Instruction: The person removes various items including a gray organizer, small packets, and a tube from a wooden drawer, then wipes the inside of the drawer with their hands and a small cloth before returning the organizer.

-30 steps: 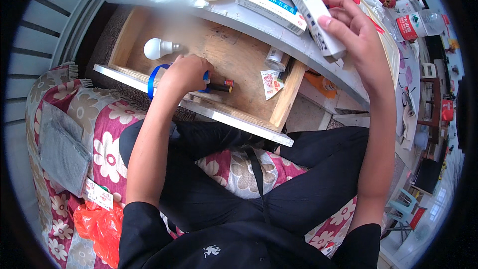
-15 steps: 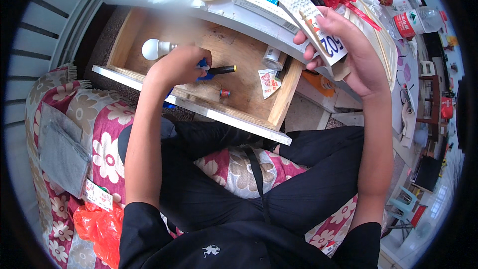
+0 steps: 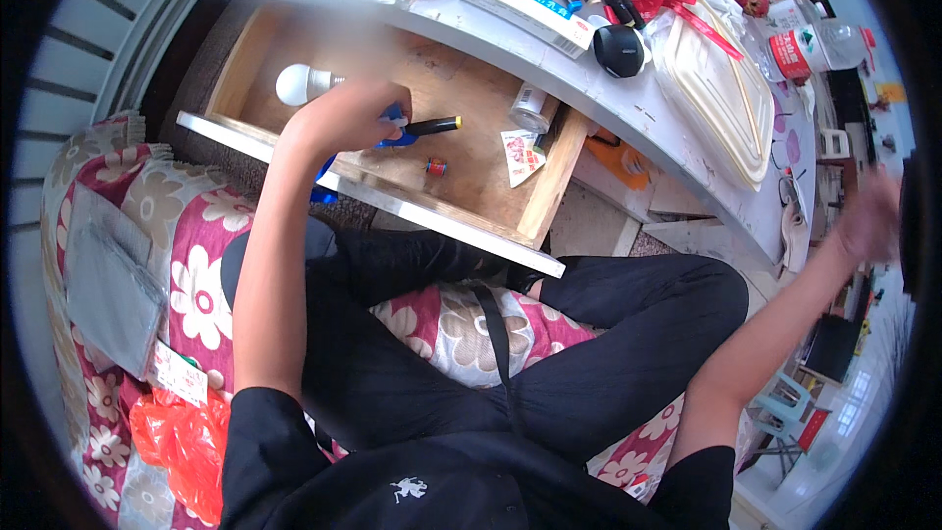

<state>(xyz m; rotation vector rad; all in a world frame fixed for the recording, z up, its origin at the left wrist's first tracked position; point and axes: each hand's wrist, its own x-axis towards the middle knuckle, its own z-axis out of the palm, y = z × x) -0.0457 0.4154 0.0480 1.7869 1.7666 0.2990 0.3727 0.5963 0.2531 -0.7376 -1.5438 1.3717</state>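
My left hand [image 3: 355, 118] is closed over the open wooden drawer [image 3: 471, 69], its fingers curled around something blue [image 3: 394, 128] whose kind the hand hides. A black, pen-like stick with a yellow tip [image 3: 434, 126] juts out beside those fingers; whether it is gripped too is unclear. More blue shows below the wrist at the drawer front. Far out to the right, my right hand [image 3: 871, 218] is smeared by motion at the picture's edge, and its fingers cannot be made out. In the drawer lie a white light bulb [image 3: 304, 84], a small red spool [image 3: 436, 168], a cylindrical container [image 3: 534, 108] and a printed packet [image 3: 523, 158].
Above the drawer, the white tabletop [image 3: 628, 128] bears a medicine box [image 3: 525, 8], a rounded black object [image 3: 619, 50], black rods, a lidded plastic container [image 3: 721, 98], red ribbon and clear bottles [image 3: 834, 44]. A red plastic bag [image 3: 182, 447] lies on the flowered cover at left.
My right hand has swung far right from above the table; the small white box it held is no longer visible. My left hand stays at the drawer. The view has shifted slightly.
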